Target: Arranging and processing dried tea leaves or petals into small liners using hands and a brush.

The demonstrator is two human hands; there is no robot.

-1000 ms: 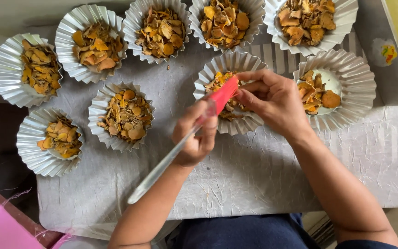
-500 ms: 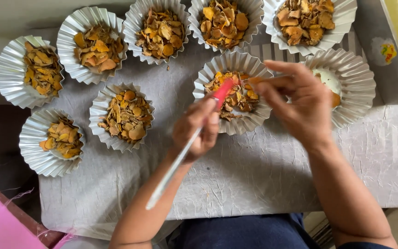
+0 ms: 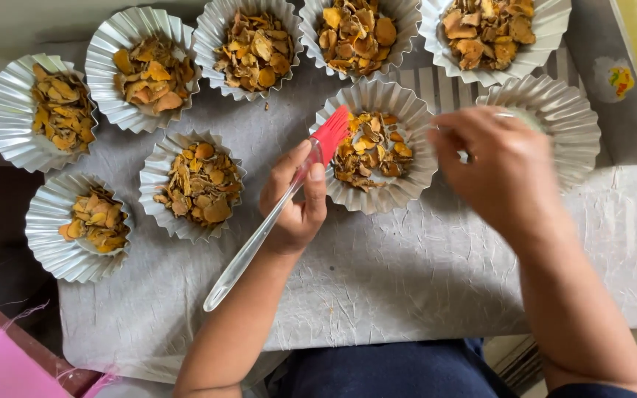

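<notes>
We count one red-headed brush (image 3: 289, 199) gripped in our left hand (image 3: 295, 199), its bristles at the nearest filled foil cup's (image 3: 377, 147) rim. Our right hand (image 3: 499, 173) hovers blurred, grip indeterminate. Nine foil cups, eight filled.

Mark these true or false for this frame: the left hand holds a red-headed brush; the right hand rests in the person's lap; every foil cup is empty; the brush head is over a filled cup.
1. The left hand holds a red-headed brush. True.
2. The right hand rests in the lap. False: it is over the rightmost foil cup.
3. Every foil cup is empty. False: most hold orange-brown chips.
4. The brush head is at the filled middle cup. True.
</notes>
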